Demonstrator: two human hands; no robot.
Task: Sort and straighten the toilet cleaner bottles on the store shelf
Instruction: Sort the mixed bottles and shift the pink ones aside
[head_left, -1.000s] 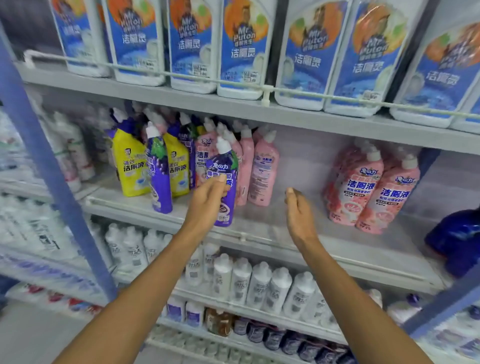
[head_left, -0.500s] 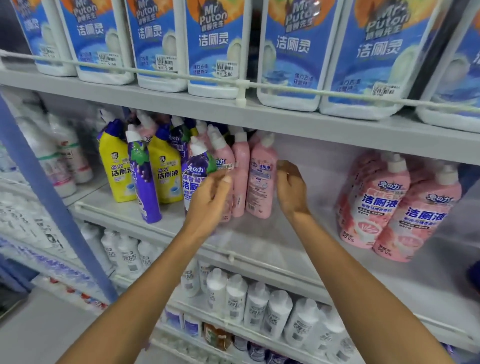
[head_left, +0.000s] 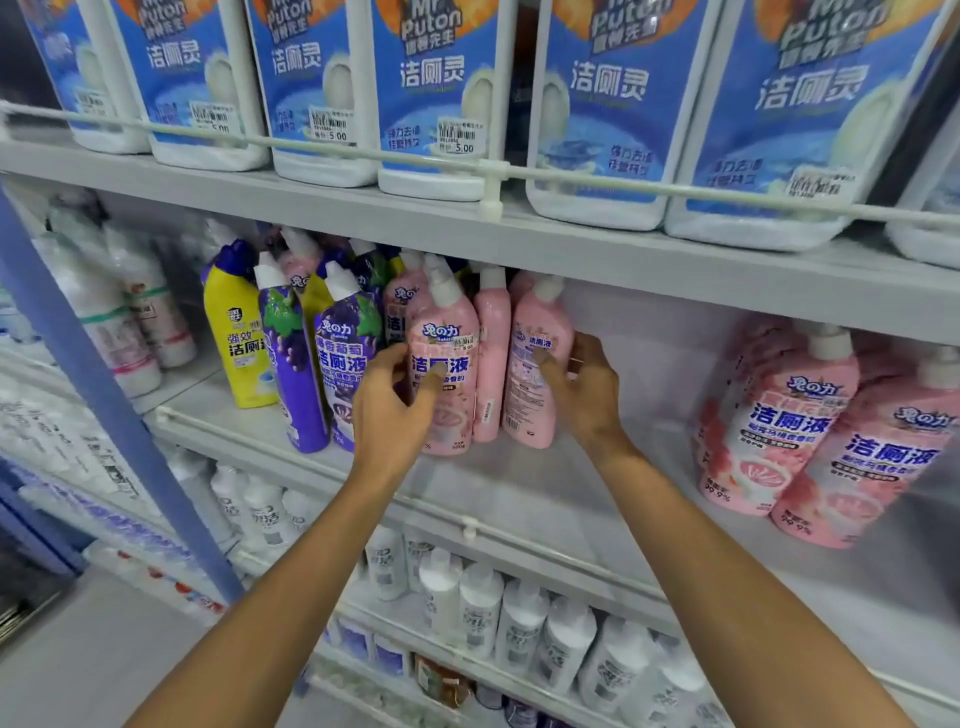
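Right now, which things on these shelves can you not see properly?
All in the head view:
- Back bottles: hidden by the front row; number unknown.
- Jugs: tops cut off by the upper edge.
- Dark bottles: cut off by the lower edge.
- Pink pair at right: blurred, small print unreadable.
- Left hand covers part of a pink bottle label.

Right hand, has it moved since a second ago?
Yes. The right hand has moved in and left: from hovering beside the middle group's rightmost pink bottle to gripping it.
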